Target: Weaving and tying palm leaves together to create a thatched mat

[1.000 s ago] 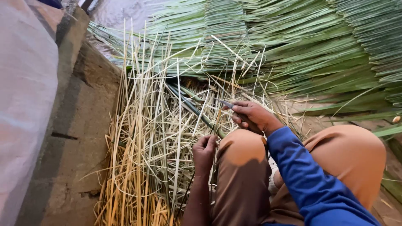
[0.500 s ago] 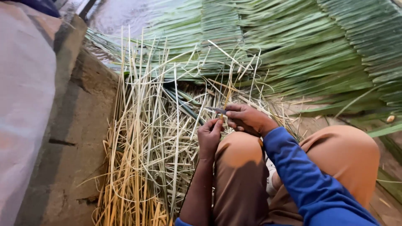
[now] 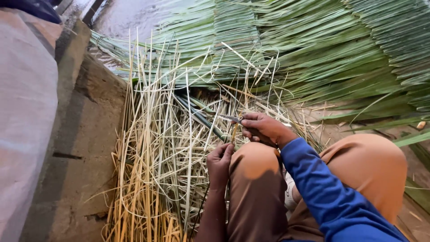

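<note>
Both hands (image 3: pixel 218 161) (image 3: pixel 264 127) grip a thin strip (image 3: pixel 234 132), its lower end hidden.

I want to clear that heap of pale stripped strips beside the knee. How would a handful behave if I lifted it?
Probably floppy: the pale strips curl and loop. Likely light, being thin and dry-looking. They lie crossed, so a handful may snag and drag others along.

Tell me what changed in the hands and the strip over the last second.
The left hand rose toward the knife half a second ago, then drew back down beside the knee, pinching the thin strip throughout. The right hand kept its grip on the knife and shifted only slightly. The pile of pale strips and the green leaves stayed as they were.
</note>
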